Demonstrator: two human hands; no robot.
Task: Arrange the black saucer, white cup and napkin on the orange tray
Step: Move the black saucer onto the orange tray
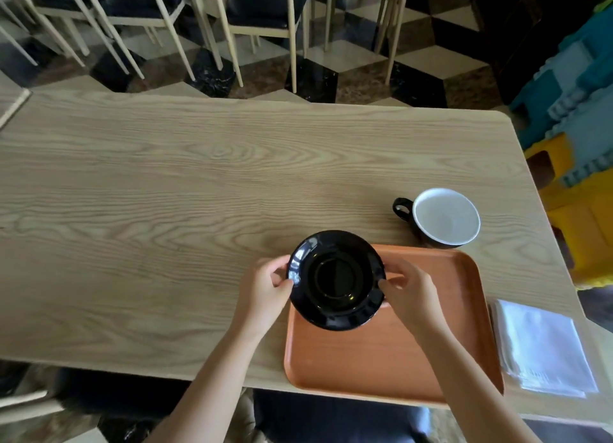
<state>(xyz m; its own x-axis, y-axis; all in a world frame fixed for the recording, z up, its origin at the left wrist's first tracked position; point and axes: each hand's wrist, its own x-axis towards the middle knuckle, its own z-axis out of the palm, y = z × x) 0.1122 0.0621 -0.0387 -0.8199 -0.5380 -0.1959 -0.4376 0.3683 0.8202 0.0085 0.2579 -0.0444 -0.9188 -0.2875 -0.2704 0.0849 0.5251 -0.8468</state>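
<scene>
A glossy black saucer (336, 279) hangs over the far left corner of the orange tray (381, 353), partly past its edge. My left hand (265, 293) grips the saucer's left rim and my right hand (409, 291) grips its right rim. The cup (446, 217), white inside with a black outside and handle, stands upright on the table just beyond the tray's far edge. A stack of white napkins (544, 346) lies on the table to the right of the tray.
The tray sits at the near edge of a long light wooden table (166, 193). Pale chairs with dark seats (262, 8) stand beyond the table's far side. Blue and yellow foam blocks (580, 127) are piled at the right.
</scene>
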